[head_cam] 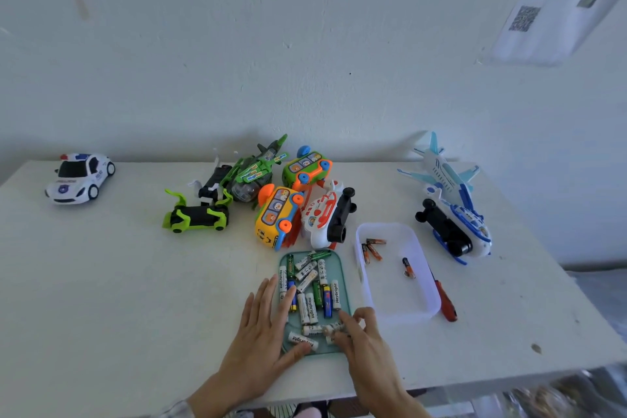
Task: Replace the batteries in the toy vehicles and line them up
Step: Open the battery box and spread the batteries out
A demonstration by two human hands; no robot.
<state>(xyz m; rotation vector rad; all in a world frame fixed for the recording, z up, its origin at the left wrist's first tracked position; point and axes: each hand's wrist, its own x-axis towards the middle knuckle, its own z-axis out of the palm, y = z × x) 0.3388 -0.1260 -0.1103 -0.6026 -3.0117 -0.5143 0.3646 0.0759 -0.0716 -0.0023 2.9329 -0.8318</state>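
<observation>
A green tray (342,268) near the table's front holds several white, green and blue batteries (309,305). My left hand (263,329) lies flat with straight fingers on the tray's left side. My right hand (359,332) has its fingers curled over white batteries (325,329) at the tray's near end. A white tray (420,302) to the right holds several orange-black batteries (373,249). Behind the trays lie a yellow bus (274,217), a green-orange bus (305,168), a white-red vehicle (325,217), a green helicopter (254,173) and a green-black car (196,217).
A white police car (79,176) stands at the far left of the white table (118,282). Two blue-white planes (454,200) lie at the far right. A red-handled screwdriver (446,302) lies right of the white tray. A wall rises behind the table.
</observation>
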